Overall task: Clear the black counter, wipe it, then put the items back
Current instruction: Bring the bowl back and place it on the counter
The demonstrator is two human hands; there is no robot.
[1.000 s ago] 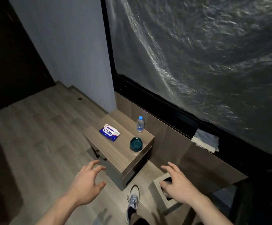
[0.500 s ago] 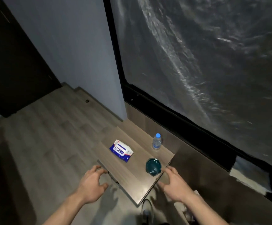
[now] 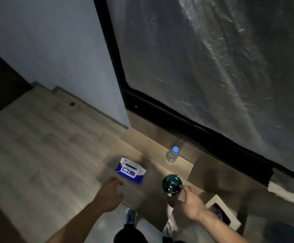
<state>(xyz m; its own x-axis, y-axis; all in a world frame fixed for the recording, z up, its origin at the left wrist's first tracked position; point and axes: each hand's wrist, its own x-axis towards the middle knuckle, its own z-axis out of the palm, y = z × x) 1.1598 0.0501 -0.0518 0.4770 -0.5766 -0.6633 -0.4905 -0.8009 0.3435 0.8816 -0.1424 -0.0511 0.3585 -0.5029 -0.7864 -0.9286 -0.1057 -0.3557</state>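
Counter [image 3: 191,128] first: that black ledge runs under the big plastic-covered window at the far right, with a folded cloth [image 3: 286,186] lying on it at the right edge. Nearer in, on the small wooden table [image 3: 153,195], sit a wipes pack [image 3: 130,171], a water bottle [image 3: 172,154] and a dark green ashtray [image 3: 172,185]. Right hand [image 3: 191,202] reaches in with fingers loosely spread, fingertip at the ashtray's near rim, not gripping it as far as I can tell. Left hand [image 3: 109,195] hovers just near of the wipes pack, fingers relaxed, holding nothing. Looks like the fetch-a-wipe or shifting step, judging by the reach. Next move calls for a firm pinch on whichever item goes first. Down at the near right, a white-rimmed bin [image 3: 230,209] stands on the floor; its contents are too dark to make out. Whether the bottle holds water, I cannot tell.
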